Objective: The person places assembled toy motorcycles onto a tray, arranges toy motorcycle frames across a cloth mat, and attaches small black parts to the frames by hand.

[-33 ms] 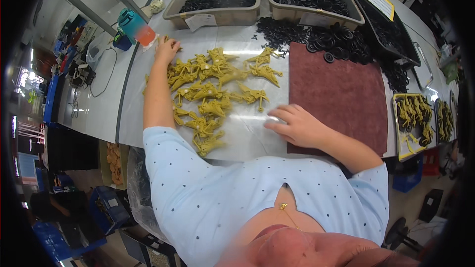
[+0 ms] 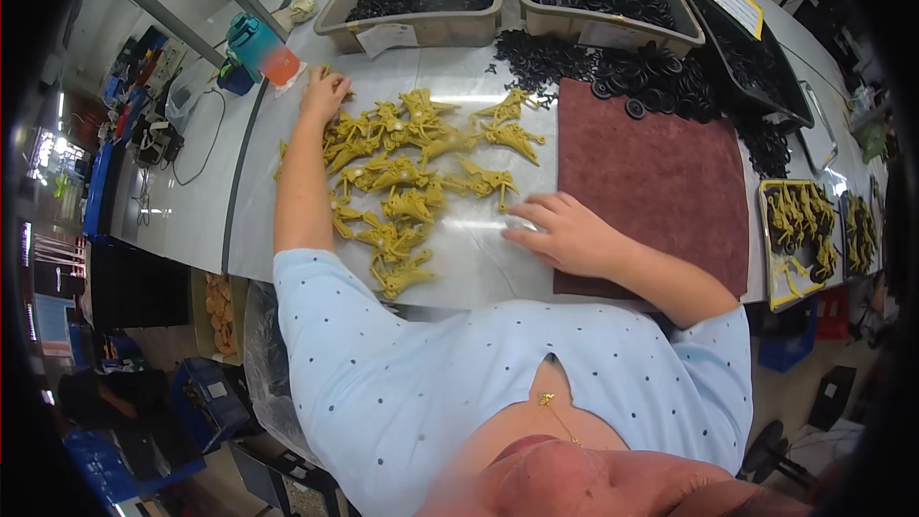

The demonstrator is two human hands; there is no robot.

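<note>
Yellow parts (image 2: 414, 205) lie on a seemingly metal table (image 2: 469, 263).

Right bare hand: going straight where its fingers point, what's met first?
The right hand would likely meet the nearest olive-yellow, irregular, plastic-looking part first; hand height is unclear, so it might pass over.

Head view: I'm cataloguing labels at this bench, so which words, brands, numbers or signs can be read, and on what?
None can be read.
Yellow-edged sheet, upper right: print too small.
White paper on the left grey bin: too blurred.
Pale label on the right grey bin: too blurred.
Yellow parts: no lettering discernible.
</note>
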